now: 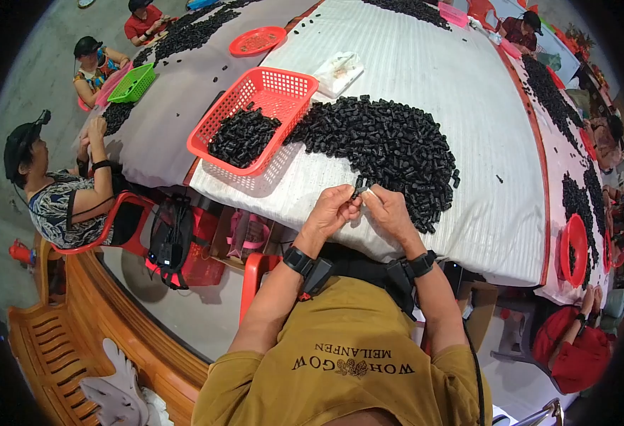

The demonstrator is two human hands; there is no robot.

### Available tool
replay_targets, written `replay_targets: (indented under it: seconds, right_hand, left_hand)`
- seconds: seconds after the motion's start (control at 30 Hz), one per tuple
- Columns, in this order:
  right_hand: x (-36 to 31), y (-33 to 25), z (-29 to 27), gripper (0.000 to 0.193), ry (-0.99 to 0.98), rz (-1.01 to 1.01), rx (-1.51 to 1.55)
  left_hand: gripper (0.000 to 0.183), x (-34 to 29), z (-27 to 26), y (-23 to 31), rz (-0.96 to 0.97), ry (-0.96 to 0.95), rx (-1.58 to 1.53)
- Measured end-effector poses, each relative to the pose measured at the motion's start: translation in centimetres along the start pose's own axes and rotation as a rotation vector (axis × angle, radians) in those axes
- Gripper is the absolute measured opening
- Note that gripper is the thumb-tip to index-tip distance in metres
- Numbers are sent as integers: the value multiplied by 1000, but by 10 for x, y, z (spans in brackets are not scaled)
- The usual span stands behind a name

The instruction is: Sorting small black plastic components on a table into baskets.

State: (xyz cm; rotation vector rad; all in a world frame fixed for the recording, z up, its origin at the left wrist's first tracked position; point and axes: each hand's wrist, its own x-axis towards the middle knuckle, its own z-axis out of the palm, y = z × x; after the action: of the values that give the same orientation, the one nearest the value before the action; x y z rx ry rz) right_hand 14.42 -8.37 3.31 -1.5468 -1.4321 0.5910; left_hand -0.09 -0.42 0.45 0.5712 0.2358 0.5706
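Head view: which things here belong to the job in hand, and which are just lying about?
Seem part of the job:
small black piece, between left hand and right hand
pile of black pieces
red basket, partly filled with similar pieces

Apparently just lying about:
black backpack
wooden bench
white container behind the pile, though its role is unclear

Grey floor (49,78), slatted wooden bench (42,316) at lower left, red chair (136,243) at left, cloth-covered tables (482,177) side by side

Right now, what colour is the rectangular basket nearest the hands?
The basket is coral-red, best seen in the head view.
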Motion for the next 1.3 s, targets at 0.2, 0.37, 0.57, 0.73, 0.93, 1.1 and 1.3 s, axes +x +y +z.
replay_targets:
  seconds: [0.2,0.37,0.57,0.73,0.93,1.1,1.3]
  right_hand:
    - [0,-3,-2,32,-13,-17,-23]
    - [0,-4,-2,32,-31,-17,-41]
    - [-1,0,0,31,27,-3,11]
    - [0,-2,0,29,43,21,37]
    - [0,-1,-1,28,16,29,-6]
    - [-1,-3,0,30,30,4,21]
    - [0,-6,-3,31,1,-3,-36]
  left_hand:
    - [19,0,-2,0,-7,-5,9]
    - [19,2,-2,-1,-1,-12,62]
    - [21,3,-2,-3,15,26,11]
    - [20,2,-2,-1,20,-9,10]
    - [19,1,-1,-1,17,-17,2]
    - [18,0,2,1,0,6,10]
    - [19,1,-1,0,-17,-21,-1]
